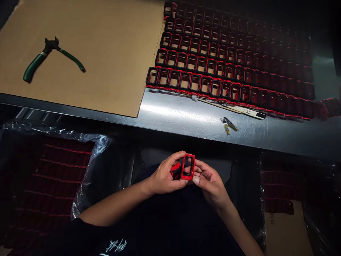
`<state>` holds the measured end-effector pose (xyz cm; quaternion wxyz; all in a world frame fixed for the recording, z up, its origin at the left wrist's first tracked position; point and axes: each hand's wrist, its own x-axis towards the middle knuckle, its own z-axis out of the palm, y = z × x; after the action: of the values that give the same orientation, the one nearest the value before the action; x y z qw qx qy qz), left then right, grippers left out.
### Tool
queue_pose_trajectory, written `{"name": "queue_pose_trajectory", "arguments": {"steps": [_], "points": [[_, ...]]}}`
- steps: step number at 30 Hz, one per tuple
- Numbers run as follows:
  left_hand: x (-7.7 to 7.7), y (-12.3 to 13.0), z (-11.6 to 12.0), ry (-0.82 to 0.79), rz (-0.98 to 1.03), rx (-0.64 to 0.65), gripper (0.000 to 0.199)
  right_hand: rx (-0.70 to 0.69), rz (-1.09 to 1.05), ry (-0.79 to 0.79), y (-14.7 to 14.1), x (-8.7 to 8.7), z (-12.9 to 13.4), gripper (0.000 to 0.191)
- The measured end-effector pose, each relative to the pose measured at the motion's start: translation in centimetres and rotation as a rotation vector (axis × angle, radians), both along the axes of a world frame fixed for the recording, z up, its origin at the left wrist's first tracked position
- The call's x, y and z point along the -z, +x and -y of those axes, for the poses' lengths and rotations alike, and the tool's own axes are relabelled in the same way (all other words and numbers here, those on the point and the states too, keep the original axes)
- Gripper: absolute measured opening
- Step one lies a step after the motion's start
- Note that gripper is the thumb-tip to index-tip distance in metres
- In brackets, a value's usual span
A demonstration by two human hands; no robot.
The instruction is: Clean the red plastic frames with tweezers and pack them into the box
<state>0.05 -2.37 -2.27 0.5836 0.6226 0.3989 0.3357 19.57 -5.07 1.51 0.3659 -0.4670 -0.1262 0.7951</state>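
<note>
Low in the middle of the head view, in front of my body, I hold a small red-and-black rectangular frame [194,167] with an open centre. My left hand [165,175] is closed, its thumb and fingers along the frame's top and bottom. A second red-and-black piece [175,171] sits in the left palm, partly covered. My right hand [211,183] grips the frame's right side, its thumb at the lower right corner and its fingers curled beside and behind the opening. Parts of the right fingertips are hidden behind the frame.
Rows of similar frames [195,79] stand on the metal table [170,110]. Green-handled cutters [37,65] lie on cardboard [101,53]. Near the table edge are a marked stick [246,111] and small metal tools [230,124]. Plastic-lined boxes of frames [61,170] flank me.
</note>
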Motion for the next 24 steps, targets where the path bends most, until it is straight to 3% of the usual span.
{"name": "queue_pose_trajectory", "arguments": {"steps": [7,17,20,24], "points": [[0.4,0.1,-0.4,0.193,-0.03,0.017,0.084,-0.002,0.124,0.038,-0.2,0.1,-0.2,0.043],[-0.6,-1.0,-1.3,0.043,-0.108,0.039,0.059,0.003,0.246,0.113,0.8,-0.1,-1.0,0.042],[-0.9,-1.1,-1.6,-0.054,-0.112,-0.002,0.048,-0.094,0.409,0.225,1.0,-0.3,-1.1,0.043],[-1.7,-1.0,-2.6,-0.099,-0.106,0.006,0.041,-0.26,0.739,0.548,1.3,-0.6,-1.3,0.046]]}}
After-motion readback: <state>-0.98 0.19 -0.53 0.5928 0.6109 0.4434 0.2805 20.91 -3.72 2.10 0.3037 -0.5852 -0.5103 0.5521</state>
